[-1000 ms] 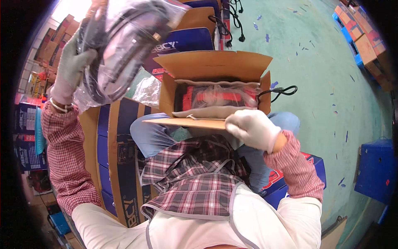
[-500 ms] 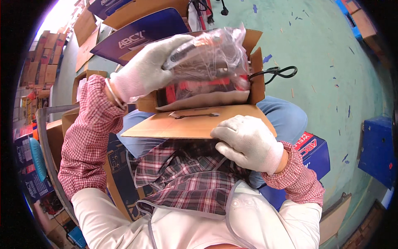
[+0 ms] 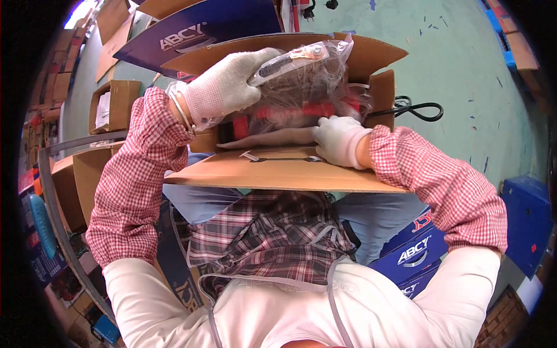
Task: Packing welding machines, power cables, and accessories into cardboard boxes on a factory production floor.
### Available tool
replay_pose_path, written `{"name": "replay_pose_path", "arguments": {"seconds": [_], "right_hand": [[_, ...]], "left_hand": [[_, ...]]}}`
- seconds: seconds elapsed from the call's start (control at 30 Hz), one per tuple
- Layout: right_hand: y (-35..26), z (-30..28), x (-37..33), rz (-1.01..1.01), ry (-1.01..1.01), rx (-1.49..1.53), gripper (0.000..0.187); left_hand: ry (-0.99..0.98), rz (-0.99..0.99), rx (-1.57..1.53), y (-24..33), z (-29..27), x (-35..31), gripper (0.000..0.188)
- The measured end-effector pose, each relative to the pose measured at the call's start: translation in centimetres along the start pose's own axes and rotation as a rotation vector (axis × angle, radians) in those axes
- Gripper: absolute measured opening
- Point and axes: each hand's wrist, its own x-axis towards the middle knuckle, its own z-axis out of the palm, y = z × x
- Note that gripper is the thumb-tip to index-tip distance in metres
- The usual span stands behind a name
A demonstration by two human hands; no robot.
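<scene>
An opened cardboard box (image 3: 272,174) rests across my lap with its flaps spread. My left hand (image 3: 235,84), in a white glove, is closed on a clear plastic bag (image 3: 325,72) over the box's far half. Through the film show a silver-grey part with a black grip and an orange-brown piece. Beneath the bag lies a red and black machine (image 3: 290,111), partly hidden. A pale packing sheet (image 3: 270,139) runs along its near side. My right hand (image 3: 339,139), also gloved, curls its fingers over the sheet's right end, inside the near wall.
A black cable (image 3: 420,110) loops out past the box's right side. Large blue cartons (image 3: 203,35) stand beyond it, and blue boxes (image 3: 412,252) are stacked by my right leg. A metal frame (image 3: 55,197) stands at left. Scraps lie on the green floor (image 3: 458,69).
My right hand has moved from the near flap forward into the box, onto the packing sheet. The bag in my left hand has tilted and sits slightly further right. The view has shifted.
</scene>
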Motion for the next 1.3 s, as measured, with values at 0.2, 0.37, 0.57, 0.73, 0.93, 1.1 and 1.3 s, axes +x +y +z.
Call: {"name": "replay_pose_path", "arguments": {"seconds": [0.2,0.37,0.57,0.73,0.93,1.1,1.3], "right_hand": [[2.7,5.3,3.5,-0.006,0.0,0.122,0.035],[2.5,7.9,2.4,-0.043,0.137,0.483,0.037],[4.6,11.2,2.0,0.369,0.353,1.656,0.048],[3.5,10.9,1.2,0.175,0.647,1.575,0.078],[5.3,12.3,1.5,0.226,0.409,1.343,0.07],[3.7,9.2,0.4,0.421,0.445,0.912,0.058],[6.5,9.4,2.3,0.474,0.276,0.825,0.06]], "left_hand": [[-0.069,-0.029,-0.119,-0.5,-0.6,-0.5,0.063],[-0.166,-0.023,-0.101,0.4,-0.2,-1.0,0.064],[-0.312,-0.098,-0.223,1.3,0.9,-0.6,0.066],[-0.343,-0.192,-0.374,-0.5,2.6,0.1,0.071],[-0.492,-0.328,0.139,-6.2,4.4,3.9,0.066],[-0.342,-0.26,0.332,-5.3,6.4,6.8,0.057],[0.136,-0.058,0.529,-9.2,10.2,5.9,0.037]]}}
